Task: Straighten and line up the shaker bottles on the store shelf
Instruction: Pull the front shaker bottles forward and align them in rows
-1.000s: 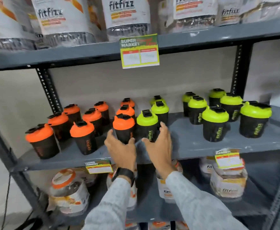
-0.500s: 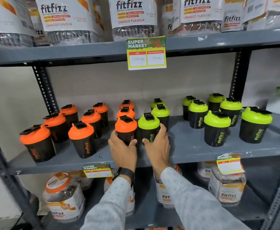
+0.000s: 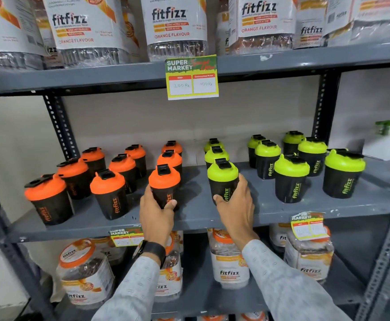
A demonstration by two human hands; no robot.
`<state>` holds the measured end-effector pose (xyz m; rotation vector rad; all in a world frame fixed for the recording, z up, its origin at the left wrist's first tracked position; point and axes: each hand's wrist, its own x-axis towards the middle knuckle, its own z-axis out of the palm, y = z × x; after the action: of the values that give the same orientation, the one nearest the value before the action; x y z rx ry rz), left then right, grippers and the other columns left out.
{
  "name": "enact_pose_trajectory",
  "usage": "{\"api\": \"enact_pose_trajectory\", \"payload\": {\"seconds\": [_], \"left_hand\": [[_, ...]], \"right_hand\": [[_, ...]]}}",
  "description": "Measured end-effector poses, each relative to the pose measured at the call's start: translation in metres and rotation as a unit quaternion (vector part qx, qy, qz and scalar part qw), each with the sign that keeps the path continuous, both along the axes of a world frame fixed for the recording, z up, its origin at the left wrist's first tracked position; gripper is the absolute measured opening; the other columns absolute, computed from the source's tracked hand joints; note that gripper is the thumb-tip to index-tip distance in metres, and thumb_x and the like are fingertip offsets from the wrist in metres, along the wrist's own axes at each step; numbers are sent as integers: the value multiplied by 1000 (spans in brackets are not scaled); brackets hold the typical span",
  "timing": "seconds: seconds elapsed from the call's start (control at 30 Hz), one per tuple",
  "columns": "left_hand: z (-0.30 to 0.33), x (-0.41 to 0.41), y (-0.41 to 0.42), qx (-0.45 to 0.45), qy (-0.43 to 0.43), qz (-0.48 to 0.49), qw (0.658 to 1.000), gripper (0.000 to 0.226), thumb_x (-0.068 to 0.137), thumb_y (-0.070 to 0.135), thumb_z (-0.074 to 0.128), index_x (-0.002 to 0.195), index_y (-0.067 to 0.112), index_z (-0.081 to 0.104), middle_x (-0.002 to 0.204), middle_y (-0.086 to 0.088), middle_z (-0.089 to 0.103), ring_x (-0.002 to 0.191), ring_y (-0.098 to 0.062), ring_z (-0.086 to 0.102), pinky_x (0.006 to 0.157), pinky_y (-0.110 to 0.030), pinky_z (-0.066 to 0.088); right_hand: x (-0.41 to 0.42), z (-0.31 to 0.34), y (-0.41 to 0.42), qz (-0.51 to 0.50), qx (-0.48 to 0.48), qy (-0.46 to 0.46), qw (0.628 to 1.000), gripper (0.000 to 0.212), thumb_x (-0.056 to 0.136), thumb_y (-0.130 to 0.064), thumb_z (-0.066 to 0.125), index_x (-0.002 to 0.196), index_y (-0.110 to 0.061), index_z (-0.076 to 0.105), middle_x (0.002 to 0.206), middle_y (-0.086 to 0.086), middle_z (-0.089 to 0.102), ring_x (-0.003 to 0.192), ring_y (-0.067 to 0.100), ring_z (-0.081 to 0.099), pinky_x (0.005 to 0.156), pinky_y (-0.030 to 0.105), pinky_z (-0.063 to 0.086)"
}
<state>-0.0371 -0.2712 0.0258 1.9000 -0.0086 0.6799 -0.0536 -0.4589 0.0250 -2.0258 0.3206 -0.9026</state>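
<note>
On the middle shelf (image 3: 270, 212), below the price tag (image 3: 192, 77), the left hand (image 3: 157, 214) grips the front orange-lidded shaker (image 3: 165, 185) and the right hand (image 3: 236, 210) the front green-lidded shaker (image 3: 223, 180), apparently to head separate colour columns.

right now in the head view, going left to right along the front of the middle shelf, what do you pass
Leftmost orange-lidded shaker → second orange-lidded shaker → orange-lidded shaker in the left hand → green-lidded shaker in the right hand → next green-lidded shaker → rightmost green-lidded shaker.
</note>
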Motion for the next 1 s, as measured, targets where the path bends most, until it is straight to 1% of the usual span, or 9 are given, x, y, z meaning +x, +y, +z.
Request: {"api": "enact_pose_trajectory", "payload": {"seconds": [0.13, 0.2, 0.23, 0.3, 0.37, 0.5, 0.7, 0.8, 1.0], "left_hand": [[0, -1, 0, 3, -2, 0, 1000, 80, 83, 14, 83, 151, 25, 44, 131, -7, 58, 125, -29, 57, 104, -42, 45], [1, -5, -6, -6, -8, 23, 1000, 87, 78, 19, 87, 152, 26, 41, 133, -7, 56, 126, -29, 56, 102, -40, 44], [1, -8, -11, -12, -10, 42, 999, 93, 75, 22, 90, 152, 25, 39, 135, -8, 54, 127, -30, 55, 103, -42, 45], [4, -11, -21, -23, -8, 82, 996, 101, 71, 26, 93, 154, 19, 36, 139, -12, 51, 131, -35, 53, 107, -48, 46], [8, -11, -29, -35, 1, 106, 994, 104, 69, 27, 95, 154, 15, 35, 140, -15, 50, 133, -38, 51, 108, -53, 47], [13, -6, -33, -42, 6, 112, 993, 96, 71, 24, 94, 150, 15, 40, 137, -15, 53, 129, -39, 55, 105, -52, 49], [5, 1, -27, -19, -6, 70, 997, 85, 78, 20, 88, 150, 15, 44, 135, -14, 58, 127, -36, 56, 107, -48, 46], [4, 0, -25, -7, -7, 64, 998, 84, 80, 21, 86, 152, 16, 42, 134, -14, 59, 127, -35, 56, 108, -48, 45], [4, -2, -25, -2, -2, 62, 998, 87, 83, 22, 84, 156, 17, 38, 134, -16, 58, 128, -36, 55, 109, -49, 45]], "right_hand": [[-2, 0, -2, -1, 2, -4, 1000, 93, 81, -23, 86, 156, -17, 32, 145, 13, 55, 127, 35, 59, 101, 46, 49], [-2, 0, 0, -2, 7, -9, 1000, 97, 78, -25, 88, 156, -16, 31, 145, 13, 54, 129, 34, 57, 103, 46, 48], [-2, 1, 2, -4, 10, -11, 1000, 101, 77, -27, 90, 157, -14, 30, 145, 14, 52, 131, 35, 55, 105, 46, 47], [-1, 2, 6, -9, 13, -12, 1000, 107, 74, -29, 92, 158, -11, 28, 147, 16, 50, 133, 36, 52, 107, 45, 45], [0, 3, 9, -12, 20, -14, 1000, 109, 73, -29, 93, 158, -11, 28, 150, 16, 49, 135, 36, 52, 108, 45, 45], [0, 4, 9, -19, 28, -19, 999, 102, 76, -23, 91, 157, -13, 30, 150, 14, 52, 133, 36, 56, 105, 47, 47], [-2, 2, 8, -29, 34, -16, 999, 92, 77, -26, 91, 152, -12, 38, 143, 13, 58, 127, 35, 59, 102, 47, 48], [-3, 1, 9, -36, 37, -19, 999, 90, 77, -27, 91, 150, -12, 42, 140, 12, 60, 126, 33, 60, 101, 45, 48], [-2, 0, 11, -35, 37, -18, 999, 89, 76, -28, 91, 149, -12, 43, 140, 12, 60, 126, 33, 60, 102, 46, 49]]}}
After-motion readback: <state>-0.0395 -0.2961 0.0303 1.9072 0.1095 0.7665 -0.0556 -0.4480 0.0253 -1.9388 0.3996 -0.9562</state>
